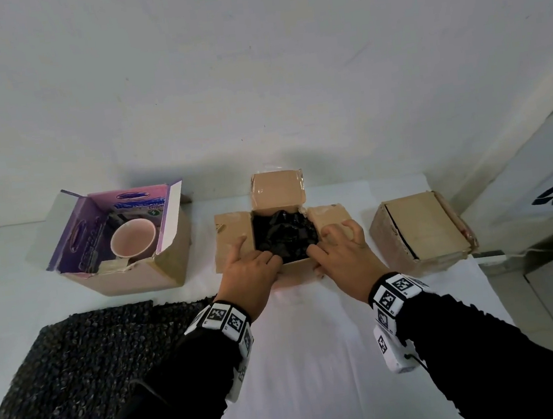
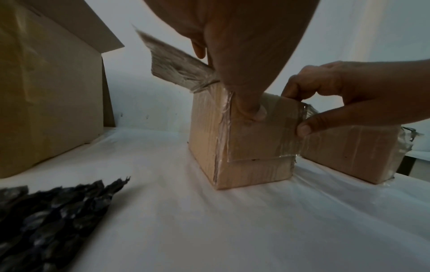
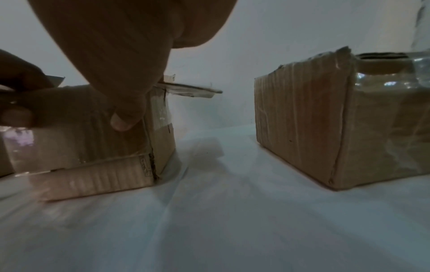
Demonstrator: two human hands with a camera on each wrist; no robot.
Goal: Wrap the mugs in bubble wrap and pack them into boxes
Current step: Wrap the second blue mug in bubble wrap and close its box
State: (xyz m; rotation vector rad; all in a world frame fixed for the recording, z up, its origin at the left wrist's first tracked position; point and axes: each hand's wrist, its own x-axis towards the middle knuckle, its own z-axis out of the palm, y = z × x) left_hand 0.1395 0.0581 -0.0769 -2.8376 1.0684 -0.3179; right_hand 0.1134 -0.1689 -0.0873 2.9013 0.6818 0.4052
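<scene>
Head view first: both hands are on the small cardboard box [image 1: 272, 230] at the middle of the worktop [image 1: 319, 359], its flaps splayed, and the black-wrapped bundle [image 1: 285, 234], presumably a mug, is sitting down inside it. Left hand [image 1: 251, 274] has its grip on the near-left rim, thumb pressed on the near wall and fingers hooked over the edge. Right hand [image 1: 342, 257] is doing the same at the near-right corner, and the left wrist view shows its thumb and fingers pinching the near flap, which is folded down against the wall.

What could go wrong? That bundle is riding high, its crumpled top level with the opening. Folding the flaps over it may bow them up or leave the box unable to shut flat. The box is light and worn, with old tape peeling at the corners, so a hard pull on one flap could tear the fold or skid the box toward the near edge.

Far left, the pink mug [image 1: 134, 241] waits unwrapped in the purple carton [image 1: 113, 241]. Spare black bubble wrap [image 1: 73, 370] lies near left, and a closed box [image 1: 420, 227] sits to the right.
</scene>
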